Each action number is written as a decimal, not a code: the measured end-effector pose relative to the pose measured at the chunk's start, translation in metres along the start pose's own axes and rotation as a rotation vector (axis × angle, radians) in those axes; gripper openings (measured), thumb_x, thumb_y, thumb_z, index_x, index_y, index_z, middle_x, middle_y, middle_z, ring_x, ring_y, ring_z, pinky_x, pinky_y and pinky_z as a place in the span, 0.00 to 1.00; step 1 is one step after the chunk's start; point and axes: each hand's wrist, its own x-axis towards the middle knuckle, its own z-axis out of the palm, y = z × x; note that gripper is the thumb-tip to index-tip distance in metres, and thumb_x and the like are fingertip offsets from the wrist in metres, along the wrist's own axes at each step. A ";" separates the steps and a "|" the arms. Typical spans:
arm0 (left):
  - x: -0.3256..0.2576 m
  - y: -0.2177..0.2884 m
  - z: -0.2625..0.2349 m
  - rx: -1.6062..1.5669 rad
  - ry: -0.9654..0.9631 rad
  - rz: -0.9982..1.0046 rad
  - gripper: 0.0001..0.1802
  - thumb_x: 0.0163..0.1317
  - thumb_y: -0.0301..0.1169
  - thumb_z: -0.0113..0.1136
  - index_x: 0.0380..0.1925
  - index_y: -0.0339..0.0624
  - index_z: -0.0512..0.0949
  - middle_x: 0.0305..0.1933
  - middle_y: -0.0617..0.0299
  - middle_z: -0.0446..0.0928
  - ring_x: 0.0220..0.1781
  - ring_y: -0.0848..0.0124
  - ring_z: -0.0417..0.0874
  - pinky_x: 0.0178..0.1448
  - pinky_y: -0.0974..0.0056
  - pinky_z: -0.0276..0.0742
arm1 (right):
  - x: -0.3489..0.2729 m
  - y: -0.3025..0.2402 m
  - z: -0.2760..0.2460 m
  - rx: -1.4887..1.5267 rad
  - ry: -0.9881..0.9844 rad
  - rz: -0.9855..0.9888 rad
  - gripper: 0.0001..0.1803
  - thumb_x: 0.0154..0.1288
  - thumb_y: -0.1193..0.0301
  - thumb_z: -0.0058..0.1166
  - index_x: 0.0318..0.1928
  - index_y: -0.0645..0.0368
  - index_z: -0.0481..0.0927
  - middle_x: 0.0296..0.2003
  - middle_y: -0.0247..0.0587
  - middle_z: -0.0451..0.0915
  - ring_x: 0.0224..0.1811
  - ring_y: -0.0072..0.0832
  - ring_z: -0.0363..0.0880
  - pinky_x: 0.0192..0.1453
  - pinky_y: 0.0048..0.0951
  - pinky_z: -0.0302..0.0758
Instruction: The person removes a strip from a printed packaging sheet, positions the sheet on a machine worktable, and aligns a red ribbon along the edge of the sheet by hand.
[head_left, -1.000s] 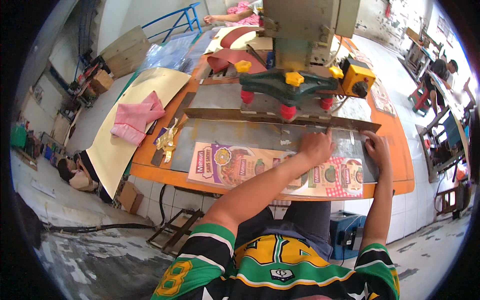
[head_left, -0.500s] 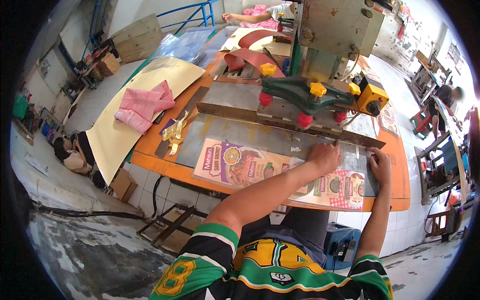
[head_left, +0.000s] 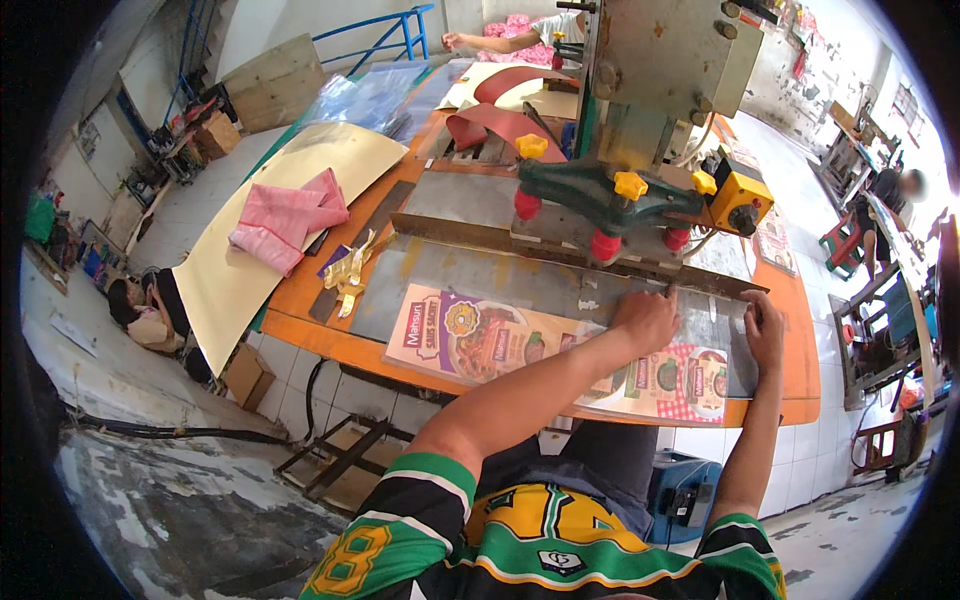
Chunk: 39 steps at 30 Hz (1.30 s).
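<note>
- Printed film lies before the metal bar.
- Left hand stretches 1 finger toward the bar; right hand curls near its right end; any grip cannot be told.
- 2 hands risk pinching should the bar drop.
- Left of the bar, a cardboard box hides its contents.

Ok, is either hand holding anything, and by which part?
Can't tell: left hand is at the bar, right hand near its right end; no clear grip shows.
</note>
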 end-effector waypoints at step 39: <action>-0.004 -0.003 0.002 0.005 0.063 0.003 0.36 0.72 0.48 0.59 0.71 0.33 0.72 0.35 0.44 0.88 0.40 0.46 0.91 0.45 0.42 0.86 | 0.001 -0.013 -0.001 -0.014 -0.237 0.208 0.19 0.62 0.79 0.58 0.54 0.59 0.87 0.25 0.45 0.80 0.28 0.30 0.78 0.37 0.36 0.74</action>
